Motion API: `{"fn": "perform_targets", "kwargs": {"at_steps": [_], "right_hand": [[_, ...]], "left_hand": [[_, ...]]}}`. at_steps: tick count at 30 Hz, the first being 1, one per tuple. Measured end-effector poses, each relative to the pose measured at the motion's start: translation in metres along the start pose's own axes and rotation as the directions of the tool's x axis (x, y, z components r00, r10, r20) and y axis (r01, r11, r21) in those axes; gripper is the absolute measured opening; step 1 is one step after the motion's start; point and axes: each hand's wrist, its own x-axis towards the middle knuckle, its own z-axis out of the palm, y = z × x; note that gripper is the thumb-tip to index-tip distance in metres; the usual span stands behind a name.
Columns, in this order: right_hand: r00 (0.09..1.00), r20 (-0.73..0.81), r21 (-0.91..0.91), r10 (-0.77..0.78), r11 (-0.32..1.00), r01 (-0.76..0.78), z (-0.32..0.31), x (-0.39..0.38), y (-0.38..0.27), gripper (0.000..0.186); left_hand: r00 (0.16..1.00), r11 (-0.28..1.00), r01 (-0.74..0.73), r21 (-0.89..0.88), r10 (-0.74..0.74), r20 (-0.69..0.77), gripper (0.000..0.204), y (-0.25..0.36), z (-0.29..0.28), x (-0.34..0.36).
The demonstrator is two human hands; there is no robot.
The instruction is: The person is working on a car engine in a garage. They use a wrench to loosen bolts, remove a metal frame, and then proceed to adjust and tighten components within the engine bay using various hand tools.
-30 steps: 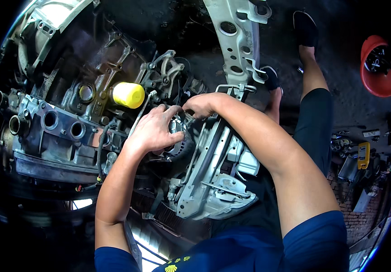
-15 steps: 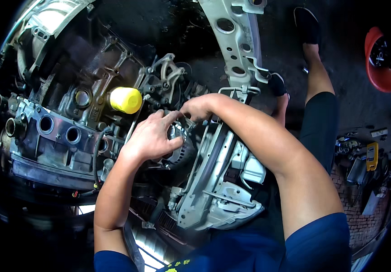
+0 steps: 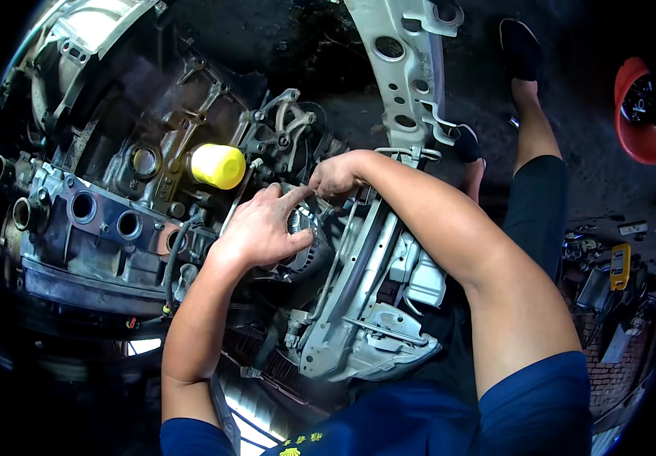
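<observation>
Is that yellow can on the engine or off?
On: the yellow can sits against the engine, its rounded end pointing outward. Can't tell how tight.

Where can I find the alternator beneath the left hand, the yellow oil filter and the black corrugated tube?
Alternator (image 3: 306, 259): head view, exposed lower part of its vented housing.
Yellow oil filter (image 3: 218, 166): head view, middle of its canister.
Black corrugated tube (image 3: 169, 270): head view, midway along its ribbed length.

The right hand (image 3: 337, 175) now looks slightly more curled than one second before. The whole view also shifts a little.
</observation>
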Motion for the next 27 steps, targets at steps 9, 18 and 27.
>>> {"fn": "perform_targets", "kwargs": {"at_steps": [9, 18, 27], "right_hand": [[1.000, -0.022, 0.172, -0.007, 0.985, 0.010, 0.003, 0.069, 0.052, 0.014], [0.949, -0.195, 0.451, 0.248, 0.882, -0.138, 0.022, -0.018, -0.044, 0.056], [0.936, -0.272, 0.423, 0.223, 0.901, -0.092, 0.031, -0.016, -0.036, 0.069]], "left_hand": [[1.000, 1.000, 0.012, -0.011, -0.012, 0.018, 0.076, 0.000, -0.004, -0.001], [0.999, 0.999, 0.040, -0.002, -0.040, -0.003, 0.074, 0.002, 0.000, -0.003], [0.999, 0.999, 0.036, -0.008, -0.036, -0.034, 0.071, 0.004, 0.003, -0.008]]}}
